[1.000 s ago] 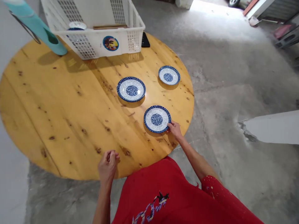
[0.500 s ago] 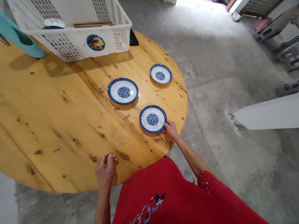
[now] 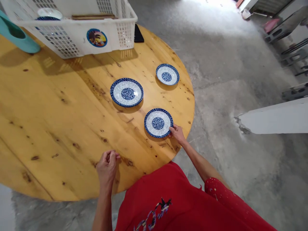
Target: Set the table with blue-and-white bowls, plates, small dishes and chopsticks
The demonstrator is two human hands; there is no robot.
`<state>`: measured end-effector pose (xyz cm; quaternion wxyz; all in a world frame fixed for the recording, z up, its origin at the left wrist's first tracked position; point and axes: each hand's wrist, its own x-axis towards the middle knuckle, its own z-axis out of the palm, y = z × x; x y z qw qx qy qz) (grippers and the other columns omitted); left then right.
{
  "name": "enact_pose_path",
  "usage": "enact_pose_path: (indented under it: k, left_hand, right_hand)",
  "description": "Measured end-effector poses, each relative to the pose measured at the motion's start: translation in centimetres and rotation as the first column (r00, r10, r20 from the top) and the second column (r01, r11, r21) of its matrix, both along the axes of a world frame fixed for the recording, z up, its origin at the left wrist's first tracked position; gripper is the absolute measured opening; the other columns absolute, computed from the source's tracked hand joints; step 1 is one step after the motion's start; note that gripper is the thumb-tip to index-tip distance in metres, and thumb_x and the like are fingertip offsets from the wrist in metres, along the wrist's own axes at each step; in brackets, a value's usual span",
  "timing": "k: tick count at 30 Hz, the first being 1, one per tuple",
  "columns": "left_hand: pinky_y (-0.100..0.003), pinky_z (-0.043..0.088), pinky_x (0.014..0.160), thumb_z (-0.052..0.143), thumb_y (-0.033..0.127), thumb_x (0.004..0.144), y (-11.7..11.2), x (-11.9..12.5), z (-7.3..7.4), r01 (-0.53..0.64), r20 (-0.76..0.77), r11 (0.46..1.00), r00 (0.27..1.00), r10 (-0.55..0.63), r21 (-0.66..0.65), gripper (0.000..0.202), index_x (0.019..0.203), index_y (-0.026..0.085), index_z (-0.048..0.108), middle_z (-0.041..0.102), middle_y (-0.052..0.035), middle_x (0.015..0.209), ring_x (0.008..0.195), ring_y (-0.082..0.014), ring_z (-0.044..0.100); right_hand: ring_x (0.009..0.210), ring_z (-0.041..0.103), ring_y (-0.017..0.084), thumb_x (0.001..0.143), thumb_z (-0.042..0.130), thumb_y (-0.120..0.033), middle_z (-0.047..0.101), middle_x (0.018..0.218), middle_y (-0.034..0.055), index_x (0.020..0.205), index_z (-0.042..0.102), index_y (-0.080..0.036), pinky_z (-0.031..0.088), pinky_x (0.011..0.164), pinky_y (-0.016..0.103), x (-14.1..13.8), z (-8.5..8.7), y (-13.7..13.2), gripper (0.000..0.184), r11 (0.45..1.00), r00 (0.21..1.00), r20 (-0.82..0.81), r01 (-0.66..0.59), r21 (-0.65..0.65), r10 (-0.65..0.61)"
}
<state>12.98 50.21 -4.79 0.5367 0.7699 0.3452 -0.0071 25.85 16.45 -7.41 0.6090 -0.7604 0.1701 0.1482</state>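
Wooden round table (image 3: 60, 112): bears three blue-and-white plates; white basket (image 3: 72, 35) at the far side
Near plate (image 3: 158, 123): flat on the table, close to its right edge
Right hand (image 3: 177, 133): fingers held together, tips on the near plate's rim; whether they pinch it cannot be told
Left hand (image 3: 107, 165): over the table's near edge; fingers curled, tips gathered against the thumb — nothing seen in them
Middle plate (image 3: 126, 92), far plate (image 3: 167, 74): flat; well apart from both hands

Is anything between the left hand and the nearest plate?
Nothing visible. Only bare table lies between the left hand and the plate. The right hand touches the plate's rim on the side away from the left hand, off that path.
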Motion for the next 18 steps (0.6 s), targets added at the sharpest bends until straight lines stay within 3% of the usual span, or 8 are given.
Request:
enact_pose_path:
  k: [4,6,8,10,12,13,18]
  left_hand:
    - [-0.031,0.058,0.071,0.057,0.046,0.081,0.5,1.6,-0.2,-0.010,0.044,1.000,0.999,0.011,-0.022,0.028,0.089,0.021,0.064,0.071,-0.0012,0.079,0.070,-0.0186,0.071]
    - [-0.030,0.058,0.071,0.058,0.046,0.080,0.9,2.6,-0.1,-0.017,0.057,0.999,0.998,0.019,-0.042,0.027,0.088,0.021,0.064,0.071,-0.0009,0.077,0.068,-0.0181,0.070]
    - [-0.029,0.058,0.069,0.058,0.046,0.080,1.3,4.1,0.0,-0.013,0.060,0.998,0.998,0.017,-0.061,0.026,0.087,0.021,0.063,0.071,-0.0007,0.076,0.066,-0.0175,0.070]
    - [-0.027,0.057,0.066,0.057,0.044,0.079,1.8,5.9,0.1,0.006,0.065,0.999,0.998,-0.002,-0.053,0.024,0.084,0.021,0.063,0.071,-0.0008,0.076,0.066,-0.0168,0.070]
    - [-0.026,0.055,0.064,0.055,0.042,0.080,2.4,8.3,0.0,0.023,0.083,1.000,0.996,-0.022,-0.011,0.022,0.082,0.021,0.062,0.070,-0.0011,0.076,0.066,-0.0164,0.070]
    - [-0.025,0.055,0.064,0.055,0.041,0.080,2.7,9.6,0.0,0.029,0.093,0.999,0.995,-0.031,0.018,0.021,0.082,0.021,0.062,0.070,-0.0013,0.076,0.067,-0.0164,0.070]
    - [-0.027,0.051,0.063,0.050,0.039,0.083,3.7,16.9,-0.3,0.077,0.115,0.985,0.989,-0.096,0.156,0.020,0.080,0.021,0.059,0.070,-0.0027,0.076,0.066,-0.0177,0.069]
  right_hand:
    - [0.051,0.058,0.017,0.073,0.058,-0.047,0.063,0.062,-0.0009,0.079,0.061,-0.019,0.052,0.050,0.029,0.0,0.0,-0.3,0.029,0.998,0.999,-0.006,-0.031,-0.047,0.031]
    - [0.054,0.060,0.020,0.076,0.055,-0.052,0.063,0.061,0.0009,0.080,0.063,-0.019,0.051,0.052,0.031,0.1,0.1,-0.7,0.035,0.986,0.998,-0.004,-0.063,-0.154,0.063]
    - [0.059,0.062,0.023,0.079,0.052,-0.056,0.065,0.062,0.0040,0.080,0.065,-0.017,0.050,0.057,0.032,0.6,0.4,-1.2,0.041,0.930,0.998,0.037,-0.041,-0.365,0.059]
    - [0.064,0.064,0.025,0.081,0.049,-0.055,0.068,0.067,0.0074,0.082,0.068,-0.016,0.049,0.063,0.034,1.7,0.9,-1.4,0.043,0.813,0.991,0.130,0.050,-0.580,0.032]
    - [0.070,0.065,0.026,0.084,0.045,-0.051,0.070,0.073,0.0093,0.086,0.070,-0.016,0.048,0.069,0.035,3.5,1.5,-1.0,0.043,0.727,0.972,0.229,0.123,-0.675,0.048]
    - [0.072,0.065,0.026,0.085,0.043,-0.049,0.071,0.075,0.0096,0.088,0.071,-0.017,0.048,0.071,0.036,4.6,1.8,-0.5,0.043,0.716,0.961,0.264,0.131,-0.686,0.077]
    - [0.079,0.065,0.026,0.086,0.043,-0.040,0.072,0.084,0.0092,0.087,0.070,-0.020,0.048,0.077,0.037,12.1,2.9,5.1,0.034,0.733,0.895,0.354,0.045,-0.679,0.273]
